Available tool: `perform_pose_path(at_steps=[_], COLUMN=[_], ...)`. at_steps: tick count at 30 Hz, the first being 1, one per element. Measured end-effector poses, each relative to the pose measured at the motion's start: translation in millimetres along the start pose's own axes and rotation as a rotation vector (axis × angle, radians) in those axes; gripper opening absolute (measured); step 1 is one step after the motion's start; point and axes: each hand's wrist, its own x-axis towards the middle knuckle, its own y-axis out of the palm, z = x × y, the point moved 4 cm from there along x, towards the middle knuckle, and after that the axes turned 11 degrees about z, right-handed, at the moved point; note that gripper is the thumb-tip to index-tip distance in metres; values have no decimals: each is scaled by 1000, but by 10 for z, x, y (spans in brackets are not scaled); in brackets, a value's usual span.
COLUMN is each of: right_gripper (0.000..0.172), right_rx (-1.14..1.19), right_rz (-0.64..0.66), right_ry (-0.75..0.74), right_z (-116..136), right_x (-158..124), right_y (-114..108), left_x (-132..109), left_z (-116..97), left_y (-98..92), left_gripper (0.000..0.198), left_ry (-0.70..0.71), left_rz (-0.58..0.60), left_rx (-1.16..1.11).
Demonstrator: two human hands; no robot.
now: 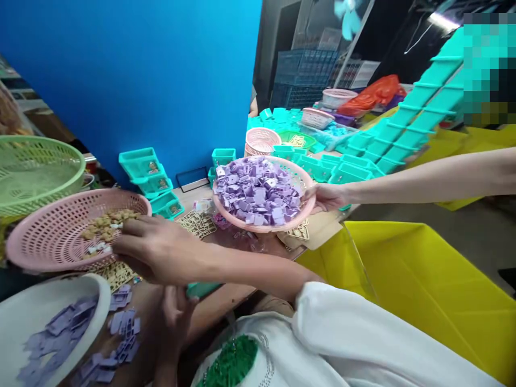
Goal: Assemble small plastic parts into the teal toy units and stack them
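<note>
My right hand [155,250] reaches across to the left over the rim of a pink basket [52,231]. Its fingers are bent together near small tan pieces [105,224] and white pieces [99,248]; what they pinch is hidden. Lower down, in shadow, my left hand [176,307] is closed at the edge of a small teal tray [203,289], partly covered by my right forearm. From the right, another person's hand [328,196] grips a pink basket [264,228] heaped with purple plastic pieces [260,191], above the table.
A white basin [102,301] with purple pieces stands at lower left, more pieces [124,328] beside it. A green basket [48,196] sits behind. Stacked teal trays [151,177] lean by a blue panel [133,70]. At right are a yellow bin [403,269] and long teal tray stacks [415,107].
</note>
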Motion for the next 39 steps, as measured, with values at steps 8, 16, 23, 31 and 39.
perform_pose_path(at_steps=[8,16,23,31,39], right_gripper=[40,63,48,39,36], right_rx=[305,1156,1258,1411,1372], right_rz=[-215,33,-87,-237,-275], right_ry=[987,1196,1145,1146,1147], right_z=[-913,-1262,-1441,-1630,-2001], right_x=[-2608,-2892,-2831,-2903,-2872], right_y=[-817,-168,-150,-374,-1164], left_x=[428,1557,1615,1591,1678], left_z=[-1282,-1124,-1102,-1336,-1970], left_y=[-39,798,1020,990,1065], left_gripper=[56,19,17,22,38], left_ry=[123,-379,-374,-319,-145], left_rz=[-160,218,246,255,286], left_rx=[-182,-395,-391,-402,-471])
